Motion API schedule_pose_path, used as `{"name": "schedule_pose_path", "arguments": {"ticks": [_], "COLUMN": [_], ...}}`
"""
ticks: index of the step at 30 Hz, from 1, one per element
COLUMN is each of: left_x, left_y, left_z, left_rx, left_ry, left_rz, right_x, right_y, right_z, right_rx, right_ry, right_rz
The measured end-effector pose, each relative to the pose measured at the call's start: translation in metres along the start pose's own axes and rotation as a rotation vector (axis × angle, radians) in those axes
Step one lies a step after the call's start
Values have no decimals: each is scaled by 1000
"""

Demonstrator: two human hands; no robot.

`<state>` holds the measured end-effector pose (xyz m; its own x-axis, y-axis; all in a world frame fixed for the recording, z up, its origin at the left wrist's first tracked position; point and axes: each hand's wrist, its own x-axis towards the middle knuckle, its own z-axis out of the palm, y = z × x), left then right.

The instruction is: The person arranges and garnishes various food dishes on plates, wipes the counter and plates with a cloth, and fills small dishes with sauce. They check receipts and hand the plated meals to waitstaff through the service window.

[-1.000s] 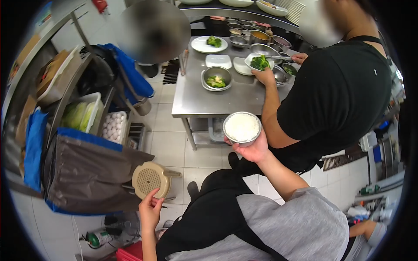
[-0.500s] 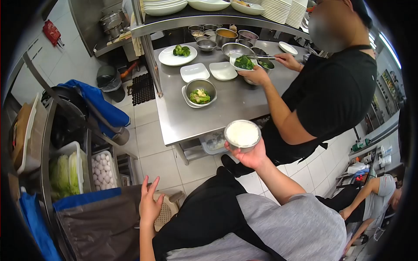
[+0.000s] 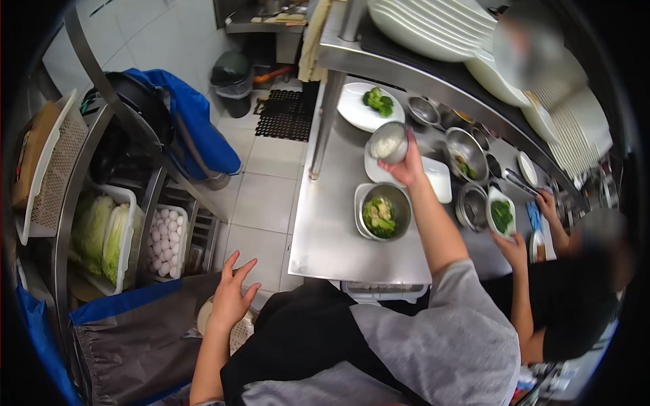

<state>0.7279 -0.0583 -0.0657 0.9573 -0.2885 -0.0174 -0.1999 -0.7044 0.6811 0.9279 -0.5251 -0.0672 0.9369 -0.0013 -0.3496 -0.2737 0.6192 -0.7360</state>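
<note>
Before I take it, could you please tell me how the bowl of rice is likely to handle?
The bowl looks hard and smooth-sided, so it should probably stay stiff. The rice inside likely makes it heavier than the bowl alone. It is open and seems tilted in the right hand, so rice might slide out if it tips further.

Cool, even light from above brightens a kitchen, glinting off the near left corner of the stainless-steel worktable (image 3: pixel 317 240) and whitening the eggs (image 3: pixel 166 240), while shadow gathers under the metal shelf (image 3: pixel 440 82) and a black apron (image 3: pixel 288 338) loses most of its detail. The wide-angle lens bows the shelf, stretches the stacked white plates (image 3: pixel 430 26) and rings the scene in black; the right hand (image 3: pixel 406 166) and its bowl of rice (image 3: pixel 387 145) look slightly soft, and smeared round patches (image 3: pixel 531 51) veil a co-worker's head (image 3: pixel 599 237) and some plates.
</note>
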Motion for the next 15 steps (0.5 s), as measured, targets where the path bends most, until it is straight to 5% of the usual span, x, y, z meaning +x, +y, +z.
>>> {"name": "schedule_pose_path", "arguments": {"ticks": [4,7,12,15], "left_x": [17,20,23,24], "left_y": [3,1,-10,-9], "left_z": [-2,4,15,20], "left_rx": [-25,-33,9,-43], "left_ry": [34,38,81,84], "left_rz": [-187,-302,-341,-433], "right_x": [112,189,209,209], "right_y": [-30,-15,12,-13], "right_z": [21,-3,-15,-17], "right_rx": [-747,-1753,-2010,-1934], "right_ry": [509,573,582,228], "right_rz": [-272,-620,-935,-1068]}}
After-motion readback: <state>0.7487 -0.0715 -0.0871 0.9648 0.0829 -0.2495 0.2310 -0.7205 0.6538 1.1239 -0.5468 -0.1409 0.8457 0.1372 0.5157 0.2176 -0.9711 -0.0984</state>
